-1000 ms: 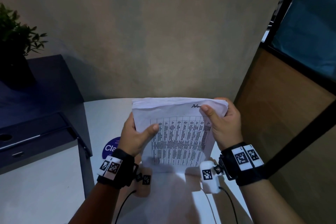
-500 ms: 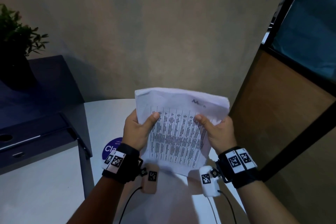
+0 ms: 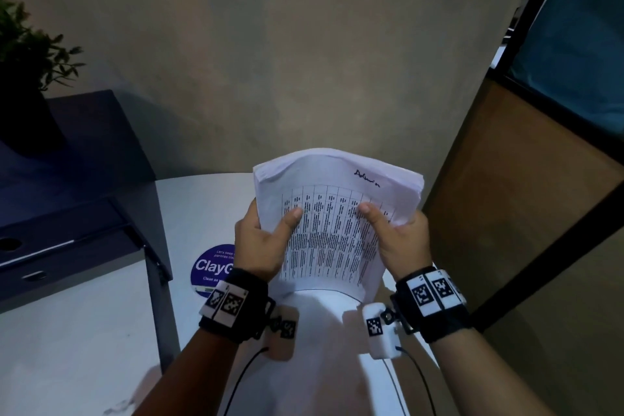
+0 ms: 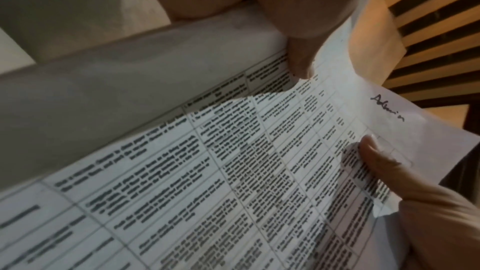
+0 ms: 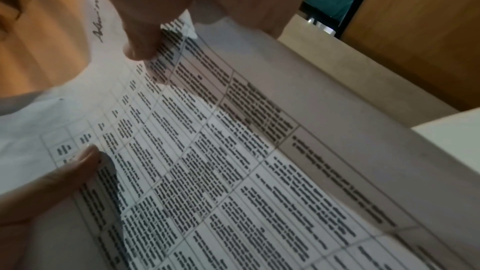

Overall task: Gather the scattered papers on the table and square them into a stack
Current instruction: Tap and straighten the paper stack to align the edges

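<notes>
Gathered papers [image 3: 334,199] held in the air above the white table [image 3: 199,213], printed table side facing the person, a handwritten word near the top edge. The left hand [image 3: 258,243] and right hand [image 3: 403,241] each grip one side edge at about mid-height. The fingers are clamped on the stack: each thumb lies on the printed face, and the other fingers reach behind the sheets, mostly hidden. The top of the stack bows forward, and stepped sheet edges at its upper left corner show that it is not yet square. In the left wrist view, the front sheet's edge is crumpled beside the right thumb. It cannot be told whether the lower edge touches the table. A round purple sticker [image 3: 209,267] lies on the table just left of the left wrist. As a judgement, the stack is light, limp and slick between sheets. It is best held by the two side edges with a loosened grip, so the sheets can settle when one edge is tapped on the table; a tight pinch risks creasing.
</notes>
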`<state>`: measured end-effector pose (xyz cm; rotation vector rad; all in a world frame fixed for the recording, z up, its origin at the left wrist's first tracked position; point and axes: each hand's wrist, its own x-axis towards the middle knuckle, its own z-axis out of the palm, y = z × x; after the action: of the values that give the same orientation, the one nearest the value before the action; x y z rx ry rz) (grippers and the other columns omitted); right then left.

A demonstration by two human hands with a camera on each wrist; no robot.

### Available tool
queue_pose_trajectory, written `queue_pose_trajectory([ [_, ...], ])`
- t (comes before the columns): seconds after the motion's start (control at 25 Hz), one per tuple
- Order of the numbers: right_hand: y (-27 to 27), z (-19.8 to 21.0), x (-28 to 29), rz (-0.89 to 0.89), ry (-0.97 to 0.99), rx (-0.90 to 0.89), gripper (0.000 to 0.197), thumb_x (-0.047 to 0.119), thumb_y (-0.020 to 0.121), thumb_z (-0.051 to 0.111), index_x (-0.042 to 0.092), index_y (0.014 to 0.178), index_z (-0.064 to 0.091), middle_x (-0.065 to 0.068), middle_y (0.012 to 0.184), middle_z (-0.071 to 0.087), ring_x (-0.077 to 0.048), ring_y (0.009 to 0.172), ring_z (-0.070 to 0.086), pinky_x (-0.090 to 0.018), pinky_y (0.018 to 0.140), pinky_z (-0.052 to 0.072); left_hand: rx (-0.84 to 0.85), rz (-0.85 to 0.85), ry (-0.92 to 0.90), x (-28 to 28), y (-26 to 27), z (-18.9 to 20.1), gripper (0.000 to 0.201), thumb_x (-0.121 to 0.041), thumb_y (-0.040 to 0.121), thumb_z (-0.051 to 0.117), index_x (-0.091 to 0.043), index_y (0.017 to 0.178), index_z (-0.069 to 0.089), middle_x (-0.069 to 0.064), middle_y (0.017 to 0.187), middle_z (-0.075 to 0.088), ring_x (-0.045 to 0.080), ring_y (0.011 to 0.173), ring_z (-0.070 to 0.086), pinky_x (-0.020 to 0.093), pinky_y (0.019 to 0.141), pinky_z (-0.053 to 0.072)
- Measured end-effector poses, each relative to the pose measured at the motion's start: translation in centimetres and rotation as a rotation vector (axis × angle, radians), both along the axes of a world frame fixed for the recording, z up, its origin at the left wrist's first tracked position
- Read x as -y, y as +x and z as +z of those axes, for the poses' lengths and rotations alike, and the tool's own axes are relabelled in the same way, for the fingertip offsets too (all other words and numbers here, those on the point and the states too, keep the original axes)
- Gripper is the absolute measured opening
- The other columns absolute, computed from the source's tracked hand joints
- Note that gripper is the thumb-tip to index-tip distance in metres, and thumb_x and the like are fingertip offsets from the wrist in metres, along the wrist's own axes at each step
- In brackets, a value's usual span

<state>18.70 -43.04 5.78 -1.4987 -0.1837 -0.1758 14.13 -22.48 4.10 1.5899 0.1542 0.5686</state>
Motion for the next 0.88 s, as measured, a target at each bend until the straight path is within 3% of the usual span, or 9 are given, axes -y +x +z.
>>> queue_pose_trajectory([
  [0.12, -0.4, -2.5, -0.1, 0.014, -0.079, -0.07, 0.037, 0.034, 0.078, 0.078, 0.014, 0.108, 0.069, 0.001, 0.099, 0.077, -0.006, 0.091, 0.073, -0.025, 0.078, 0.059, -0.078, -0.018, 0.012, -0.1, -0.6, -2.7, 0.02, -0.033, 0.085, 0.074, -0.03, 0.102, 0.064, -0.004, 0.1, 0.075, 0.011, 0.092, 0.073, 0.033, 0.076, 0.062],
  [0.24, -0.7, -5.0, 0.0, 0.05, -0.187, -0.161, 0.03, 0.033, 0.081, 0.077, 0.018, 0.106, 0.07, 0.008, 0.099, 0.075, -0.001, 0.09, 0.071, -0.027, 0.082, 0.058, -0.133, -0.039, -0.001, -0.2, -1.1, -4.1, 0.034, -0.044, 0.078, 0.075, -0.029, 0.105, 0.065, -0.003, 0.101, 0.075, 0.014, 0.094, 0.073, 0.035, 0.078, 0.062],
  [0.44, -1.0, -3.7, 0.1, 0.058, -0.182, -0.185, 0.008, 0.02, 0.086, 0.074, 0.021, 0.093, 0.069, 0.008, 0.088, 0.074, 0.002, 0.08, 0.07, -0.007, 0.063, 0.05, -0.172, -0.034, -0.015, -0.4, -0.9, -3.2, 0.03, -0.034, 0.082, 0.076, -0.025, 0.108, 0.064, -0.002, 0.101, 0.074, 0.018, 0.097, 0.071, 0.039, 0.08, 0.061],
  [0.56, -1.4, -1.4, 0.4, 0.065, -0.082, -0.162, 0.012, 0.01, 0.088, 0.071, 0.021, 0.093, 0.068, 0.013, 0.085, 0.071, 0.009, 0.07, 0.068, -0.004, 0.057, 0.047, -0.139, -0.084, -0.092, -0.7, -1.7, -2.4, 0.034, -0.033, 0.079, 0.078, -0.029, 0.11, 0.065, -0.004, 0.104, 0.076, 0.015, 0.1, 0.072, 0.035, 0.081, 0.059],
  [0.64, -1.5, 0.4, 0.8, 0.064, 0.014, -0.147, 0.016, 0.009, 0.089, 0.07, 0.015, 0.104, 0.068, 0.012, 0.088, 0.073, 0.009, 0.071, 0.069, -0.006, 0.058, 0.049, -0.2, -0.135, -0.044, -0.9, -3.1, -2.7, 0.033, -0.034, 0.078, 0.076, -0.032, 0.108, 0.064, -0.01, 0.1, 0.076, 0.013, 0.099, 0.072, 0.031, 0.08, 0.059],
  [0.72, -1.4, 1.7, 1.2, 0.073, 0.039, -0.141, 0.024, 0.013, 0.088, 0.072, 0.015, 0.111, 0.068, 0.01, 0.095, 0.076, 0.002, 0.082, 0.072, -0.015, 0.069, 0.053, -0.249, -0.21, -0.042, -0.7, -4.9, -2.8, 0.029, -0.021, 0.084, 0.074, -0.028, 0.11, 0.064, -0.013, 0.099, 0.077, 0.014, 0.1, 0.072, 0.024, 0.076, 0.059],
  [0.88, -1.6, 3.0, 2.1, 0.166, 0.107, -0.181, 0.035, 0.005, 0.087, 0.07, 0.009, 0.122, 0.064, -0.002, 0.108, 0.076, -0.014, 0.102, 0.072, -0.033, 0.089, 0.057, -0.254, -0.241, -0.159, 1.0, -7.3, -2.0, 0.025, 0.0, 0.093, 0.061, -0.009, 0.117, 0.063, -0.001, 0.1, 0.079, 0.017, 0.093, 0.075, 0.021, 0.068, 0.058],
])
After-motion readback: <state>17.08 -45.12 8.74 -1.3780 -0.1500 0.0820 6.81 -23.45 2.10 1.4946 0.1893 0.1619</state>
